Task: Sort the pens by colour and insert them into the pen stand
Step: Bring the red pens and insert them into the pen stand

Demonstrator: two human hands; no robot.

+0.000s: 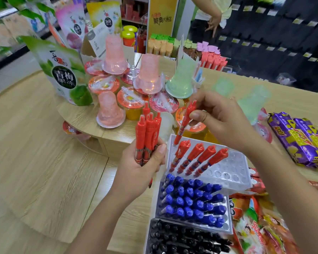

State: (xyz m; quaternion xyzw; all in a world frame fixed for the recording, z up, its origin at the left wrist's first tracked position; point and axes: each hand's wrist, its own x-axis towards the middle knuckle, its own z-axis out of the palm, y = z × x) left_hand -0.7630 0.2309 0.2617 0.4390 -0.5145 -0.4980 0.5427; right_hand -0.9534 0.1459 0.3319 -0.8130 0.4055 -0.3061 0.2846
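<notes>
The left grip [143, 162] is clamped around a bundle of red pens [149, 136], fingers curled round the barrels and the thumb pressed across the front. The caps point up and away from the person. The bundle sits just left of the pen stand [233, 173].

The right grip [215, 118] pinches 1 single red pen [186, 121] between thumb and fingertips near its clip end. This pen is tilted, with its tip down at the far left corner of the stand's clear top tier. Whether the tip is already in a hole cannot be told.

In that top tier, 4 standing red pens [196, 160] lean in a row along the left part, with open holes to their right. The tier below is packed with blue pens [191, 200], and the nearest tier holds black pens [187, 237].

The stand rests on a pale wooden surface [44, 162]. Beyond it are jelly cups [128, 105] in pink, orange and green, and a green pouch [62, 74] stands upright at the far left. Purple packets [301, 142] lie to the right, and bright snack bags [261, 226] lie beside the lower tiers. Another person's hand [213, 22] hangs at the top edge.
</notes>
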